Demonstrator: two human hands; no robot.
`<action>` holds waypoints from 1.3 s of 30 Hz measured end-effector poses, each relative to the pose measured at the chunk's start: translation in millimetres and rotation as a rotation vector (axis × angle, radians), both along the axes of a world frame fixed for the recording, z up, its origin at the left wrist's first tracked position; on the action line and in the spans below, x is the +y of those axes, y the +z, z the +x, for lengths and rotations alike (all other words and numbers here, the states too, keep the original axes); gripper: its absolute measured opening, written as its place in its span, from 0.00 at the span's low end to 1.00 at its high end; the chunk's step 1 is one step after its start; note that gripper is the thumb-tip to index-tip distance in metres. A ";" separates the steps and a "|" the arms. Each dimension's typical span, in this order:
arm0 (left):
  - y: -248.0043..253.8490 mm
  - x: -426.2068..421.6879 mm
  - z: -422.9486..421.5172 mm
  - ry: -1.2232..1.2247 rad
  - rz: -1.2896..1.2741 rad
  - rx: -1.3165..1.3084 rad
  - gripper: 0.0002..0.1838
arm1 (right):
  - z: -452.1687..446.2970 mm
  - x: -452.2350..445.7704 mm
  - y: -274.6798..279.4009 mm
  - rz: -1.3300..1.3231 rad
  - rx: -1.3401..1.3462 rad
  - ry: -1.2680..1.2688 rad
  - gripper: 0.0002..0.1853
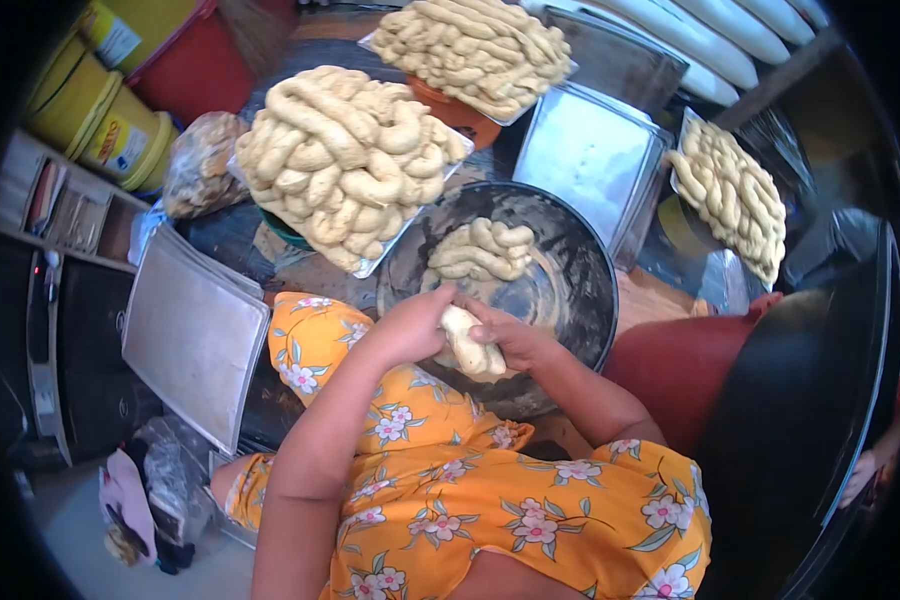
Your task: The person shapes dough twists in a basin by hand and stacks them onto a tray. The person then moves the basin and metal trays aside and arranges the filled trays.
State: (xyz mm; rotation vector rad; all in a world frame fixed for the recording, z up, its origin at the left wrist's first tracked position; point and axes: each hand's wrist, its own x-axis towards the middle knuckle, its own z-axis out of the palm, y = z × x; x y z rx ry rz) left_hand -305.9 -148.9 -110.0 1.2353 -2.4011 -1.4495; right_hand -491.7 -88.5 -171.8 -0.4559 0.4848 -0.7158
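A short twisted piece of pale dough [473, 346] is held over the near part of a wide black basin [582, 270]. My left hand [425, 318] grips its upper left side, with the fingers partly hidden. My right hand [510, 336] closes on the dough from the right, thumb lying across it. Beyond my hands, several dough ropes [482, 250] lie together in the basin, whose floor is smeared with pale residue. A tray [375, 268] heaped with thick dough twists [345, 160] stands just past the basin on the left.
More dough twists [475, 50] are piled on a far tray, and others [730, 190] on a tray at right. Metal sheets [582, 150] lie behind the basin; more metal sheets [195, 330] are stacked at left. A red tub [670, 370] stands right. Another person's hand [858, 478] shows at the far right edge.
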 end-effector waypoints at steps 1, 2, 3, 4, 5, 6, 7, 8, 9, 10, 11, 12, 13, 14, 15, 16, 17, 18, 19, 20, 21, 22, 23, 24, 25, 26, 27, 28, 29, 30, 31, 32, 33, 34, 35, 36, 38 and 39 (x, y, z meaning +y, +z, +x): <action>0.9 2.9 1.6 -0.040 -0.013 -0.051 0.23 | 2.5 0.6 -4.3 -0.031 0.097 0.029 0.46; -1.6 4.7 1.1 -0.053 0.006 -0.045 0.23 | 5.0 -0.1 -7.4 -0.063 0.196 0.064 0.47; -4.1 7.0 0.5 -0.060 0.026 -0.038 0.23 | 7.5 -0.5 11.9 -0.077 0.230 0.045 0.45; -6.4 9.1 1.0 -0.060 0.045 -0.032 0.23 | 6.9 1.6 6.7 -0.056 0.212 0.054 0.45; -7.4 9.6 0.6 -0.069 0.054 -0.060 0.24 | 6.1 1.6 -0.7 -0.041 0.194 0.067 0.45; -8.3 9.8 -0.7 -0.075 0.060 -0.087 0.25 | 6.0 0.0 -3.7 -0.029 0.176 0.083 0.46; -9.5 9.6 -1.0 -0.076 0.065 -0.115 0.26 | 6.8 -0.4 -4.2 0.029 0.179 0.069 0.45; -15.8 9.4 -0.1 -0.074 0.014 -0.075 0.27 | 8.5 0.1 -3.0 0.086 0.183 0.060 0.45; -23.4 9.4 0.3 -0.070 -0.037 -0.036 0.28 | 10.0 0.1 -2.6 0.144 0.188 0.053 0.45; -30.1 9.6 0.8 -0.068 -0.087 0.004 0.30 | 10.4 -0.2 -3.7 0.089 0.226 0.025 0.44; -36.0 8.8 1.3 -0.049 -0.078 0.008 0.32 | 9.6 0.0 -5.1 0.034 0.265 -0.007 0.43; -34.1 8.2 1.9 -0.001 -0.064 0.057 0.33 | 7.9 -1.4 -7.1 -0.021 0.304 -0.042 0.42; -30.9 6.2 1.9 0.045 -0.053 0.108 0.34 | 5.5 -5.6 -7.6 -0.114 0.335 -0.112 0.40; -28.4 4.1 1.4 0.090 -0.044 0.162 0.36 | -1.7 -10.5 -5.0 -0.101 0.312 -0.126 0.40; -35.6 1.6 3.4 0.124 -0.064 0.261 0.38 | -10.4 -19.0 5.6 -0.089 0.288 -0.141 0.39; -38.3 -0.1 4.9 0.172 -0.081 0.242 0.39 | -17.1 -28.2 20.2 -0.076 0.265 -0.155 0.39; -39.5 -2.3 5.9 0.219 -0.099 0.223 0.39 | -21.8 -39.4 45.8 -0.087 0.258 -0.184 0.38; -41.6 -5.3 7.4 0.265 -0.118 0.205 0.40 | -30.8 -54.9 47.8 -0.180 0.352 -0.204 0.40; -47.3 -7.9 10.1 0.269 -0.143 0.148 0.37 | -36.3 -72.5 58.4 -0.306 0.410 -0.276 0.40; -51.3 -9.7 11.3 0.196 -0.120 0.052 0.34 | -44.7 -93.1 75.9 -0.369 0.460 -0.289 0.40; -54.7 -11.2 12.3 0.125 -0.095 -0.042 0.32 | -50.4 -113.8 99.2 -0.496 0.521 -0.369 0.40; -57.8 -12.3 13.6 0.057 -0.070 -0.139 0.29 | -61.8 -140.8 108.5 -0.600 0.575 -0.449 0.40; -61.3 -12.7 14.4 0.024 -0.041 -0.145 0.28 | -66.7 -159.6 145.0 -0.599 0.688 -0.488 0.40; -64.9 -12.6 14.6 -0.008 -0.011 -0.152 0.26 | -80.0 -189.5 165.2 -0.792 0.740 -0.567 0.40; -66.4 -12.7 14.5 -0.039 0.021 -0.158 0.25 | -90.7 -220.9 184.5 -0.952 0.871 -0.686 0.40; -65.6 -14.7 14.9 -0.033 0.027 -0.165 0.25 | -98.2 -244.9 212.3 -0.996 0.892 -0.667 0.38; -64.4 -16.4 15.4 -0.029 0.036 -0.172 0.25 | -103.4 -274.4 229.0 -1.025 0.820 -0.717 0.35; -63.2 -18.8 16.1 -0.027 0.046 -0.181 0.25 | -99.8 -293.7 247.9 -1.016 0.814 -0.809 0.33; -62.3 -22.2 16.4 -0.022 0.062 -0.190 0.25 | -95.4 -310.8 260.0 -0.984 0.728 -0.870 0.33; -61.8 -24.0 16.2 -0.016 0.054 -0.184 0.25 | -88.9 -326.2 268.0 -0.889 0.730 -0.861 0.36; -61.9 -25.3 15.9 -0.011 0.046 -0.178 0.25 | -88.1 -346.4 264.9 -0.826 0.813 -0.892 0.35; -62.1 -27.2 15.5 -0.007 0.035 -0.172 0.25 | -88.1 -369.9 255.9 -0.762 0.895 -0.924 0.34; -62.6 -28.6 15.2 -0.017 0.027 -0.164 0.25 | -88.1 -396.2 236.9 -0.767 0.943 -0.976 0.33; -60.1 -29.7 13.9 -0.027 0.046 -0.151 0.25 | -89.5 -424.1 206.8 -0.768 0.991 -1.027 0.32; -55.8 -30.9 12.2 -0.037 0.065 -0.138 0.25 | -95.3 -451.5 170.1 -0.768 0.959 -1.010 0.32; -54.9 -31.7 11.8 -0.049 0.084 -0.126 0.25 | -103.0 -478.0 125.4 -0.765 0.926 -0.994 0.32; -62.6 -32.5 12.8 -0.071 0.083 -0.119 0.24 | -119.6 -538.1 8.0 -0.648 1.194 -1.035 0.39; -60.3 -33.4 11.9 -0.077 0.089 -0.141 0.24 | -103.3 -515.8 6.3 -0.657 1.310 -1.049 0.40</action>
